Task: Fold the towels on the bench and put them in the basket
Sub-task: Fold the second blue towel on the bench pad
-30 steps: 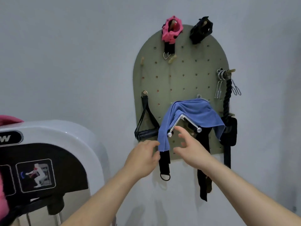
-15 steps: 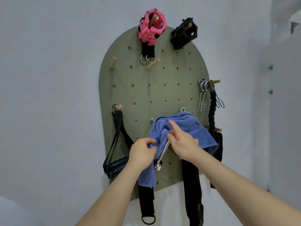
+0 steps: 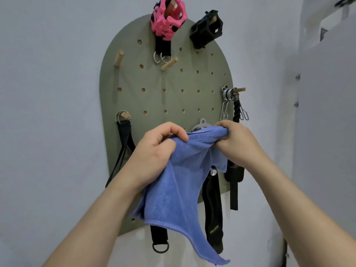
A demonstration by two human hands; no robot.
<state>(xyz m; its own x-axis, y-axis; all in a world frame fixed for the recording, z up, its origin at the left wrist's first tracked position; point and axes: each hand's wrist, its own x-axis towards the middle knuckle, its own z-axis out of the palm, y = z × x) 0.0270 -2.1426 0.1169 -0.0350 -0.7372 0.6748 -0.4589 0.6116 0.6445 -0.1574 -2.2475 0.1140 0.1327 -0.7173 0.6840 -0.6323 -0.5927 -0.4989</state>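
A blue towel (image 3: 179,189) hangs in front of a green pegboard (image 3: 167,97) on the wall. My left hand (image 3: 154,153) grips the towel's upper left part, fingers curled round the cloth. My right hand (image 3: 237,143) pinches its upper right edge close to the board. Between my hands the top edge is stretched; the rest droops down to a corner at the bottom. A metal handle (image 3: 212,172) shows just behind the towel. No bench or basket is in view.
On the pegboard hang a pink collar (image 3: 168,18), a black collar (image 3: 207,29), black straps (image 3: 123,149), a black rope (image 3: 236,110) with metal clips, and wooden pegs. A pale wall surrounds the board; a white panel (image 3: 327,112) stands at the right.
My hands have closed on the towel and lifted it off the metal handle. The right hand moved to the towel's upper right edge. The view has come closer to the board.
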